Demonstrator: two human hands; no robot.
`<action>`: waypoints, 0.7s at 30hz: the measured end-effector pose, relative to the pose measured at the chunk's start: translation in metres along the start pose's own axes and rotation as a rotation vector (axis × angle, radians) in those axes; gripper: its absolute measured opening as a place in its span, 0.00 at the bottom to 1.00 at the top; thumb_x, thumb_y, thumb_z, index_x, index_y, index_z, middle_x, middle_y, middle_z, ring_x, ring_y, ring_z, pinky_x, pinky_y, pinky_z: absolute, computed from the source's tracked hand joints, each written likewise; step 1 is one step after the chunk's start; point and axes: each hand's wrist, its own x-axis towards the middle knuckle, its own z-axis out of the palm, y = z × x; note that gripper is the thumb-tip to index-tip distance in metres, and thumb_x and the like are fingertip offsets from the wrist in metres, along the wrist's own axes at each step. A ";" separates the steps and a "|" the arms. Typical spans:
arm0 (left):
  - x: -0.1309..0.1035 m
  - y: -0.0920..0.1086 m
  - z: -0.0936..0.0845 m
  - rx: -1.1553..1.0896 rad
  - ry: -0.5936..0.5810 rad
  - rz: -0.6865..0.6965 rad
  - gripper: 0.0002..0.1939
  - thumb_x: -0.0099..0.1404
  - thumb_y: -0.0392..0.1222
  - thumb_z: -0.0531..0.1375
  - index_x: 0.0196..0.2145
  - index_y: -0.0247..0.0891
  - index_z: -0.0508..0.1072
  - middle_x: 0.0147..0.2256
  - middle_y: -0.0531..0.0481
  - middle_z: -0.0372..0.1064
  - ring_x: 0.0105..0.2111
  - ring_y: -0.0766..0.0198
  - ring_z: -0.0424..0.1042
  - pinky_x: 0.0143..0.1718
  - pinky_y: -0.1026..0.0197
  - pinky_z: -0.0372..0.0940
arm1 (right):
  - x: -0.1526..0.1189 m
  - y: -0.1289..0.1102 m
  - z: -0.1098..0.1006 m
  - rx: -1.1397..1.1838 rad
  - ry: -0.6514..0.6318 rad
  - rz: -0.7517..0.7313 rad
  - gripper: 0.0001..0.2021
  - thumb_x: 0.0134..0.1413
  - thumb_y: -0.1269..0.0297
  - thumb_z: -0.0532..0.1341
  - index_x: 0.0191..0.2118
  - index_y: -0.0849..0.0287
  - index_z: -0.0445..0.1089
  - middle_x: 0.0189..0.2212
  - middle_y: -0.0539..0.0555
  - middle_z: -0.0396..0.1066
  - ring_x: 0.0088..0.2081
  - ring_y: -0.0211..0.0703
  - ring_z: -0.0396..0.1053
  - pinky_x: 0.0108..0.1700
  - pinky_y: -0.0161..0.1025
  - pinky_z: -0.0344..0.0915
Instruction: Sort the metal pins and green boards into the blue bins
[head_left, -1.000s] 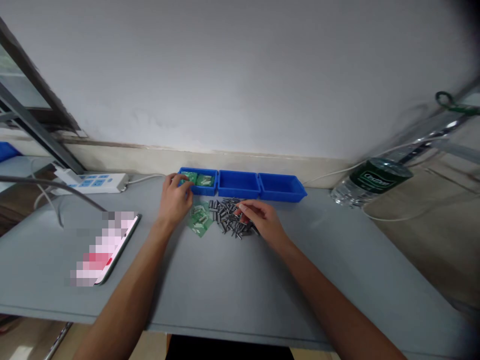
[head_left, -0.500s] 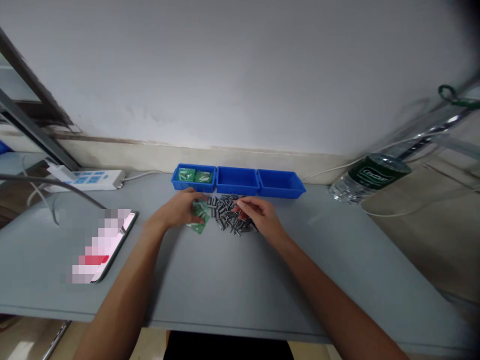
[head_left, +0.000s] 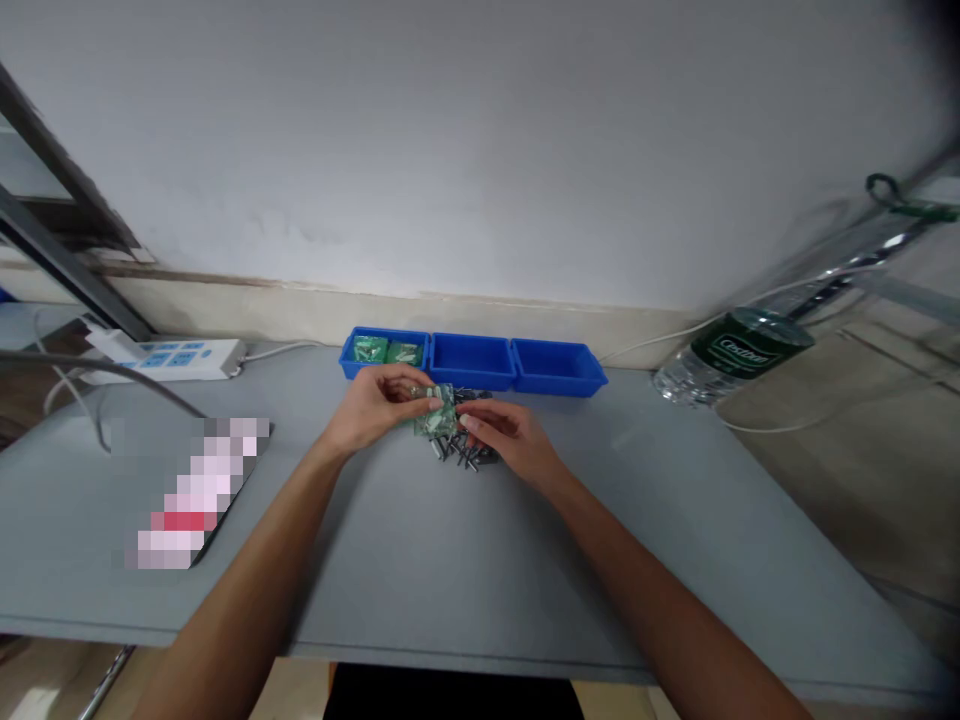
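Observation:
My left hand (head_left: pixel 375 408) pinches a small green-tinted clear plastic bag (head_left: pixel 437 418) between thumb and fingers, above a pile of metal pins (head_left: pixel 454 452). At the bag's right edge is my right hand (head_left: pixel 510 435), thumb and fingertips closed together. Whatever lies between those fingertips is too small to make out. The short, dark grey pins are partly covered by the bag and both hands. Behind the left hand, two similar green bags (head_left: pixel 370 349) lie in the left blue bin (head_left: pixel 347 364).
A middle blue bin (head_left: pixel 472 378) and a right blue bin (head_left: pixel 562 385) continue the row by the wall. On the left are a power strip (head_left: pixel 217 358) and a blurred-out phone (head_left: pixel 199 490). A large labelled plastic bottle (head_left: pixel 739 350) leans at the right.
My left hand has lifted the green bag off the table and brought it right, over the pins. My right hand has come from the pile to the bag's edge.

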 end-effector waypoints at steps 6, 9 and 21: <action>-0.002 0.004 0.010 -0.108 -0.134 -0.059 0.17 0.54 0.48 0.75 0.36 0.36 0.79 0.25 0.53 0.71 0.25 0.68 0.68 0.27 0.64 0.64 | -0.002 -0.002 0.002 0.014 -0.048 0.004 0.15 0.48 0.49 0.73 0.36 0.55 0.80 0.26 0.51 0.77 0.27 0.41 0.74 0.32 0.40 0.73; -0.002 0.005 0.003 -0.122 -0.196 -0.081 0.16 0.53 0.45 0.75 0.34 0.36 0.78 0.27 0.53 0.72 0.27 0.67 0.71 0.31 0.63 0.67 | -0.001 -0.001 0.000 0.044 -0.008 0.002 0.16 0.48 0.48 0.73 0.35 0.55 0.78 0.25 0.51 0.76 0.26 0.41 0.73 0.31 0.41 0.72; 0.008 -0.014 -0.015 0.151 0.357 0.229 0.11 0.63 0.44 0.69 0.42 0.38 0.80 0.35 0.49 0.76 0.34 0.63 0.75 0.38 0.59 0.72 | 0.003 0.000 0.000 0.104 0.079 0.002 0.15 0.52 0.48 0.71 0.39 0.53 0.79 0.34 0.53 0.81 0.29 0.40 0.73 0.34 0.40 0.71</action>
